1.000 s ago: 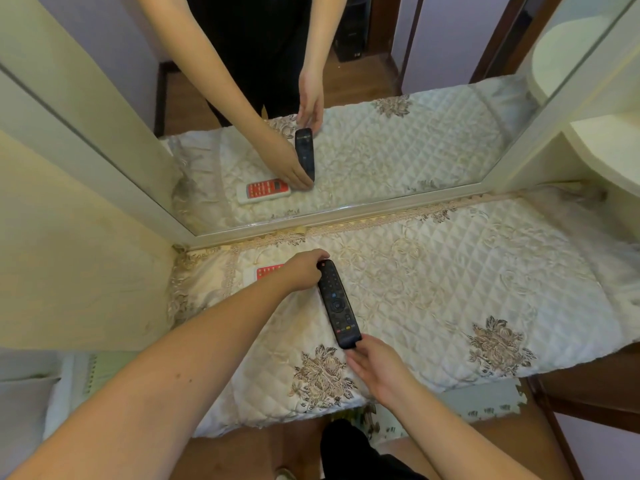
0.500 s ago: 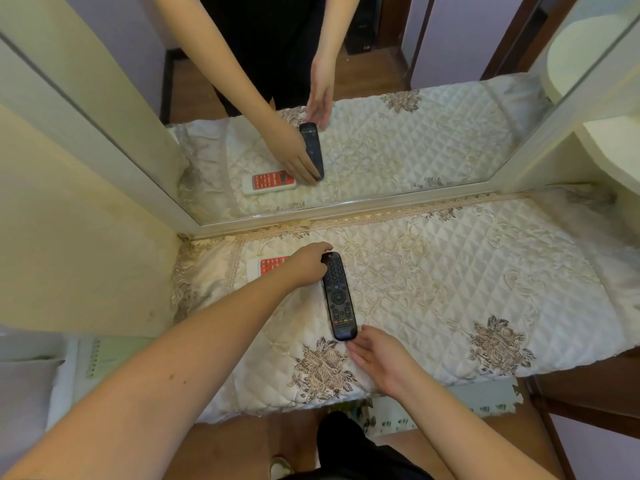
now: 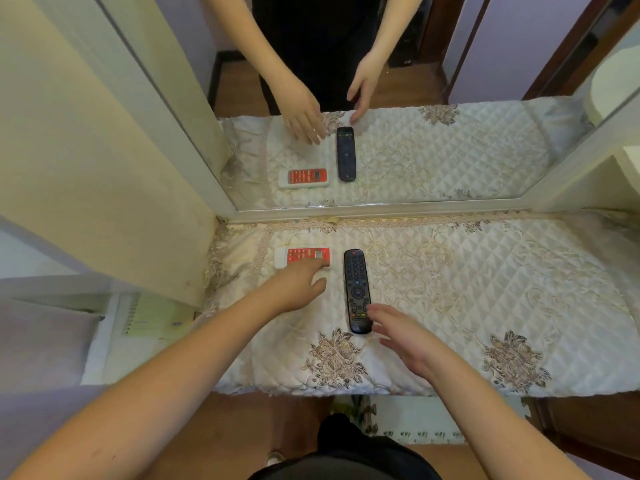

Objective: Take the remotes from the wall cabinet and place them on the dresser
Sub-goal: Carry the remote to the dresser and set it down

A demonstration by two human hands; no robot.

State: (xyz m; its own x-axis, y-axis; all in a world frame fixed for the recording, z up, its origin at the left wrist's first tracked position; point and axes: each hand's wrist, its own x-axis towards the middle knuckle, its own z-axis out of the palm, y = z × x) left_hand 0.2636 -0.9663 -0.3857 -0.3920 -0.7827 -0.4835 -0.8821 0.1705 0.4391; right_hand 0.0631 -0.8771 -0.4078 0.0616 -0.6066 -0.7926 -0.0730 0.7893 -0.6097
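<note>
Left hand [image 3: 298, 287]: centre of the frame, fingers loosely spread, nothing in its grasp; your fingertips lie at the near edge of the white-and-red remote [image 3: 302, 256], and whether they touch it cannot be told.

Right hand [image 3: 403, 336]: just right of centre and lower, fingers straight and fanned, holding nothing; its fingertips are just beside the bottom end of the black remote [image 3: 356, 291].

Black remote: flat, buttons up, lengthwise toward the mirror [image 3: 398, 98] in the upper half of the frame, on the quilted cover of the dresser [image 3: 485, 289].

White-and-red remote: flat, crosswise, just left of the black one's top end, apart from it.

Step in hand, by judgement: set-down finished, both remotes placed and let go.

Next move, by judgement: lift both hands straight off without nudging either remote. Whether more remotes wait in the wall cabinet cannot be told; it is out of frame.
</note>
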